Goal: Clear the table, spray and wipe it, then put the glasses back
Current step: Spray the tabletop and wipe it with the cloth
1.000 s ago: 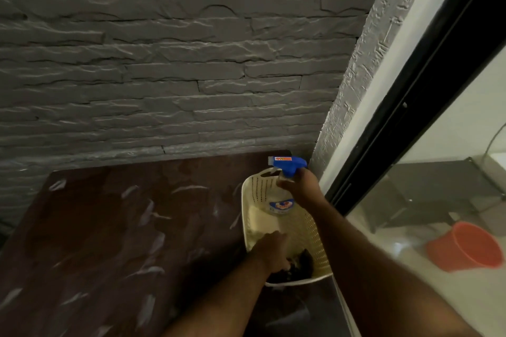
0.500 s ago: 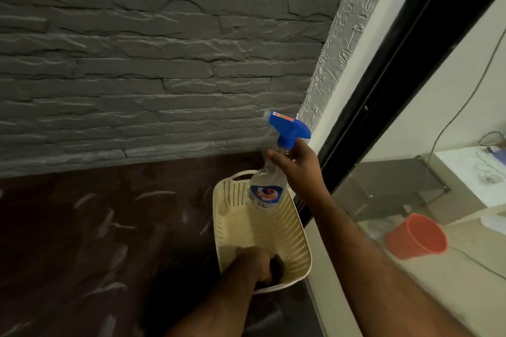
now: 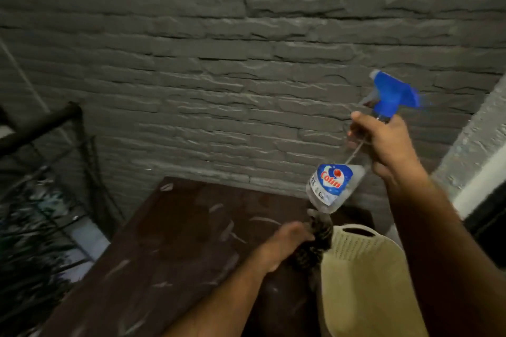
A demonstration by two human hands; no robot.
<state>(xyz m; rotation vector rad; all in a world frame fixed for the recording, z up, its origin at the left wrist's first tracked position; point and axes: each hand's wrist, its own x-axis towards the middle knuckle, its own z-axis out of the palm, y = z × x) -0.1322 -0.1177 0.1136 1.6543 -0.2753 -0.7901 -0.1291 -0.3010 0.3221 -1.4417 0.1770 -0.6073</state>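
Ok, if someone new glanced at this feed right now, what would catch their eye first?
Probably the spray bottle with its bright blue trigger head, held up at the right by the right hand against the grey brick wall. Below it, the left hand grips a dark cloth just left of the cream basket, above the dark brown table.

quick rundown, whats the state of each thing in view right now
spray bottle: held up in the air, tilted, blue trigger head uppermost
right hand: grips the bottle's neck
dark cloth: bunched, lifted out of the basket
left hand: grips the cloth
cream basket: on the table's right edge
table: bare, streaked
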